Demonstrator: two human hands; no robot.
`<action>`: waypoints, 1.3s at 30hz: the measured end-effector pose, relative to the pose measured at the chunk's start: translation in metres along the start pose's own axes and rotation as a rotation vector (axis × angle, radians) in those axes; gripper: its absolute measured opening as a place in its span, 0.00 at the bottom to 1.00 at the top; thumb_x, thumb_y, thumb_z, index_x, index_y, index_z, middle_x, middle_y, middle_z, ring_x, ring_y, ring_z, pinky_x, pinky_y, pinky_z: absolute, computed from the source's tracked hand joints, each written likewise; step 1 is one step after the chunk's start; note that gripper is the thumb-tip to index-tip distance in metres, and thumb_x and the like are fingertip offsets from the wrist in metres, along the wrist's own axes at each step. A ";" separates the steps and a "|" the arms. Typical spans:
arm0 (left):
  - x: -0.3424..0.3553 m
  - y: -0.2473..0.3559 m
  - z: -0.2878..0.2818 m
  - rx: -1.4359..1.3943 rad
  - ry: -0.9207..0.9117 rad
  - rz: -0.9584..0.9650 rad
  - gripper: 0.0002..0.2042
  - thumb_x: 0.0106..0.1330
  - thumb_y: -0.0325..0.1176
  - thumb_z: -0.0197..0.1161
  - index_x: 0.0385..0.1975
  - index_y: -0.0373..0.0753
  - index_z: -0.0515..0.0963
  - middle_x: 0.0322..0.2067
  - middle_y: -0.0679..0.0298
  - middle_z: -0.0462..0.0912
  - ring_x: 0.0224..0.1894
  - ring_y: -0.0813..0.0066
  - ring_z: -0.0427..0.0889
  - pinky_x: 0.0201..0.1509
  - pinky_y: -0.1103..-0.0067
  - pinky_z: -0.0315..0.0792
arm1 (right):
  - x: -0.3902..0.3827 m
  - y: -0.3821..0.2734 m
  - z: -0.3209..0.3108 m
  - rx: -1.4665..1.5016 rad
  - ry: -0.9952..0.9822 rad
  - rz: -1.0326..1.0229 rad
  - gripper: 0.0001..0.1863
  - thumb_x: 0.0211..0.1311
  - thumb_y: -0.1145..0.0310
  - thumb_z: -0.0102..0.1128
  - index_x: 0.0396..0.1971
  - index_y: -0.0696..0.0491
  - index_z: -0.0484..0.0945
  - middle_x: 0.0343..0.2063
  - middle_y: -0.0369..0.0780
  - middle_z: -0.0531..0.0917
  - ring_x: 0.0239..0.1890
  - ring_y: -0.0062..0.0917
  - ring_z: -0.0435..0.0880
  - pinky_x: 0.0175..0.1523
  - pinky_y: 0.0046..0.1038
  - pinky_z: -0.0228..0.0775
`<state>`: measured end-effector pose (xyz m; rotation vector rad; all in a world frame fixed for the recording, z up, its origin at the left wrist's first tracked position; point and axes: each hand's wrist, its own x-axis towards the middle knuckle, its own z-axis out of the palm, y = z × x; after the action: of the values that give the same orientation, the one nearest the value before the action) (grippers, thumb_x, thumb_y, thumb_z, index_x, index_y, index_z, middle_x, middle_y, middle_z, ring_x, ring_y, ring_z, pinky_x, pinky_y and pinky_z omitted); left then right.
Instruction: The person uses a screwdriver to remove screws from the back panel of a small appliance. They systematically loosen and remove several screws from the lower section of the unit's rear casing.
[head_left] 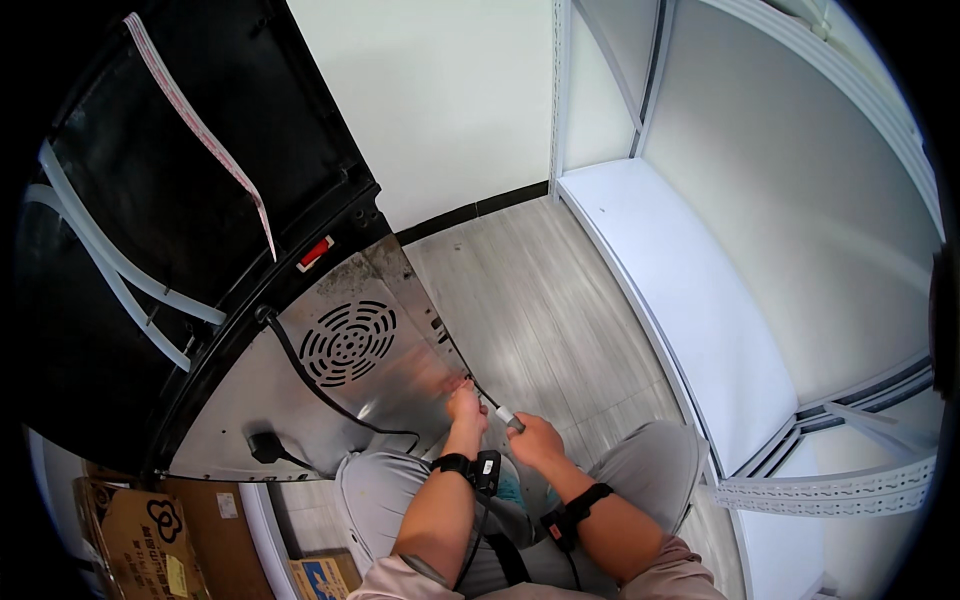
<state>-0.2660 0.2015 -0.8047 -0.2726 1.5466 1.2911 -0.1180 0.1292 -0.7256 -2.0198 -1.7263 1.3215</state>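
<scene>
My right hand (537, 441) is wrapped round the grey and white handle of a screwdriver (504, 412). Its thin dark shaft slants up and left to the edge of a bare metal panel (290, 420). Beside the tip, my left hand (466, 405) is closed against that edge with its fingers pinched together. Whatever lies between those fingers is too small to make out. The panel belongs to a large appliance and has a round slotted vent (348, 344). A black power cable (325, 393) crosses it, and a black plug (265, 447) lies near its lower left.
The appliance's black upper part (200, 90) rises at left, with pale hoses (125, 265), a flat ribbon cable (200, 130) and a red part (316, 253). Cardboard boxes (150, 540) stand lower left. A white shelf rack (680, 290) stands at right, on wood-look floor (520, 290).
</scene>
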 end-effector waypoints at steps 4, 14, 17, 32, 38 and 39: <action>0.001 -0.001 0.000 0.003 -0.004 0.003 0.05 0.67 0.33 0.61 0.39 0.53 0.73 0.20 0.74 0.65 0.15 0.83 0.60 0.17 0.81 0.53 | 0.001 0.002 0.001 -0.027 0.041 -0.004 0.20 0.59 0.59 0.59 0.52 0.42 0.80 0.40 0.45 0.84 0.45 0.42 0.82 0.48 0.39 0.73; 0.001 -0.001 -0.001 0.016 -0.001 0.012 0.06 0.67 0.33 0.61 0.40 0.52 0.73 0.22 0.74 0.67 0.17 0.82 0.61 0.17 0.80 0.53 | -0.005 0.002 -0.003 -0.164 0.136 -0.126 0.23 0.54 0.60 0.66 0.53 0.38 0.80 0.41 0.44 0.80 0.47 0.41 0.80 0.49 0.39 0.73; 0.001 -0.001 -0.001 0.013 -0.016 -0.009 0.05 0.67 0.33 0.61 0.38 0.53 0.72 0.19 0.73 0.64 0.15 0.82 0.60 0.17 0.80 0.53 | -0.008 0.001 -0.007 -0.187 0.182 -0.191 0.24 0.52 0.61 0.68 0.52 0.38 0.80 0.40 0.43 0.79 0.45 0.41 0.80 0.47 0.40 0.73; -0.005 0.003 0.000 -0.008 -0.009 -0.024 0.03 0.65 0.34 0.61 0.35 0.50 0.75 0.18 0.71 0.65 0.16 0.80 0.61 0.18 0.80 0.53 | 0.017 0.014 0.012 0.565 -0.213 0.005 0.25 0.57 0.64 0.67 0.54 0.55 0.78 0.25 0.36 0.81 0.23 0.20 0.75 0.26 0.26 0.65; -0.005 0.002 0.001 0.012 -0.001 -0.024 0.04 0.64 0.35 0.62 0.34 0.48 0.74 0.17 0.70 0.63 0.15 0.79 0.60 0.17 0.80 0.53 | 0.017 0.013 0.009 0.654 -0.294 0.094 0.26 0.59 0.63 0.65 0.56 0.57 0.76 0.27 0.35 0.81 0.23 0.19 0.75 0.27 0.25 0.65; -0.005 0.001 0.001 0.010 -0.002 -0.017 0.04 0.64 0.35 0.62 0.34 0.48 0.74 0.17 0.70 0.62 0.15 0.79 0.60 0.16 0.80 0.53 | 0.019 0.018 0.013 0.606 -0.265 0.048 0.26 0.59 0.62 0.66 0.56 0.57 0.76 0.27 0.36 0.82 0.24 0.20 0.76 0.29 0.26 0.67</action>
<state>-0.2642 0.2011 -0.8001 -0.2768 1.5454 1.2700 -0.1151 0.1347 -0.7539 -1.5983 -1.1504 1.9090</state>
